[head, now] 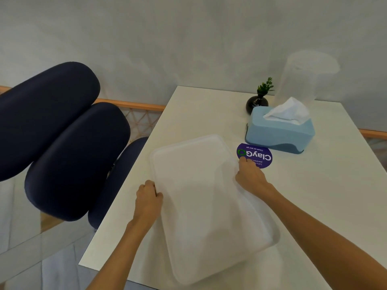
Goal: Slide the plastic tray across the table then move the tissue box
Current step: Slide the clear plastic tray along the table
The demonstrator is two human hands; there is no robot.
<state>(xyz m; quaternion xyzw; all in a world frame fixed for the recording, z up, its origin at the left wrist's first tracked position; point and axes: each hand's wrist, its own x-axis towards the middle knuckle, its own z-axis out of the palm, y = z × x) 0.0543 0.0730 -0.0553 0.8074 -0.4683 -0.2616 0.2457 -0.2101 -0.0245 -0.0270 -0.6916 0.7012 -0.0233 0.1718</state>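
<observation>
Plastic tray (201,197), a frosted translucent one, lies flat on the white table (326,197), turned at a slant so its far end points left and its near end sits close to the table's near edge. Both of the person's hands are on it. The left hand (149,196) is curled nearly into a fist over the tray's left rim, fingers folded tight around the edge. The right hand (250,176) grips the right rim further along, fingers bent down over the lip and the thumb stretched toward the far side, its tip lying on a round purple sticker (256,155). That sticker is stuck to the tabletop just right of the tray; it reads "ClayGo" in big white letters with a green ring for the O, and "Clean as you go" in small print, all upside down from where the person stands. A further line of small text is partly hidden by the thumb.

Just beyond the sticker sits the blue tissue box (278,132), a white tissue poking out of its top. Behind it stand a small dark vase with a green sprig (258,101) and a tall clear plastic container (301,78). Dark blue padded chairs (69,147) are at the left of the table.
</observation>
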